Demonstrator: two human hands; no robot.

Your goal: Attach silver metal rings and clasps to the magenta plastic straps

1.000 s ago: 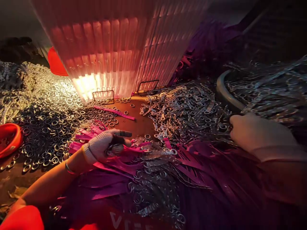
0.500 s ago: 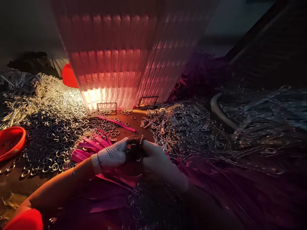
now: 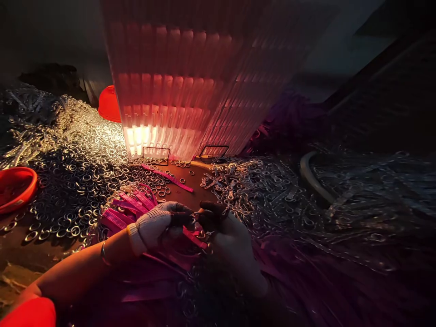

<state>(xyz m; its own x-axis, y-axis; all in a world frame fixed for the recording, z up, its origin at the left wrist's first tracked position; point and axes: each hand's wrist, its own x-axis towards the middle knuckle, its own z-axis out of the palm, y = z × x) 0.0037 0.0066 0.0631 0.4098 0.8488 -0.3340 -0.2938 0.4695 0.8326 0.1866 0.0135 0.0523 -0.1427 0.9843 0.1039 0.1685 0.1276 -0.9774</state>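
Near the middle of the view my left hand (image 3: 160, 225), in a white dotted glove with dark fingertips, is closed around one end of a pink strap (image 3: 195, 237). My right hand (image 3: 230, 238), gloved too, meets it from the right with its fingers pinched at small metal pieces (image 3: 204, 234) by the strap. The dark fingertips hide part of what lies between them. A bundle of pink straps (image 3: 127, 206) lies just behind my left wrist.
Metal rings (image 3: 78, 181) are heaped at the left beside a red bowl (image 3: 17, 188). Metal chain pieces (image 3: 259, 186) spread at the right, near a curved pale rim (image 3: 315, 179). A tall ribbed translucent panel (image 3: 170, 100) stands behind, with a red lamp shade (image 3: 109, 104) at its left.
My hands have shifted slightly down and turned, and a short pink strap with metal pieces now shows between them. The whole view has shifted a little.
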